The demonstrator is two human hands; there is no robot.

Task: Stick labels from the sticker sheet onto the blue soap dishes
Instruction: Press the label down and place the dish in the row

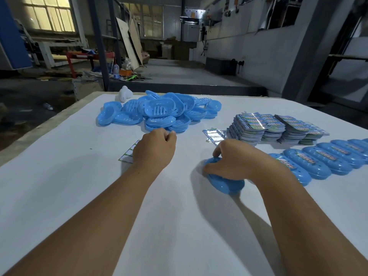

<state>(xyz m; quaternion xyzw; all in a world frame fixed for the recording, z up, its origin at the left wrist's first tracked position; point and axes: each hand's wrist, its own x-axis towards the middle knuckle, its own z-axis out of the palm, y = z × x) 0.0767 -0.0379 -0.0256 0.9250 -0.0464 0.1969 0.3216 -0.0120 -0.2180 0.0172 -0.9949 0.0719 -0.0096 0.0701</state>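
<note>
Head view. Right hand (pixel 237 158), lower centre-right, clasps a blue soap dish (pixel 225 181) against the table (pixel 59 186), presumably steadying it for labelling. Left hand (pixel 154 149), centre, lies curled over the sticker sheet (pixel 127 155), whether gripping it cannot be told. Unlabelled dishes (pixel 159 112) heap upper centre; labelled dishes (pixel 322 158) line the right edge.

Dim hall, bright tabletop.
Lit from window (pixel 47 14) far left; soft arm shadows, glare on stickers (pixel 256 118), edges warped.
</note>
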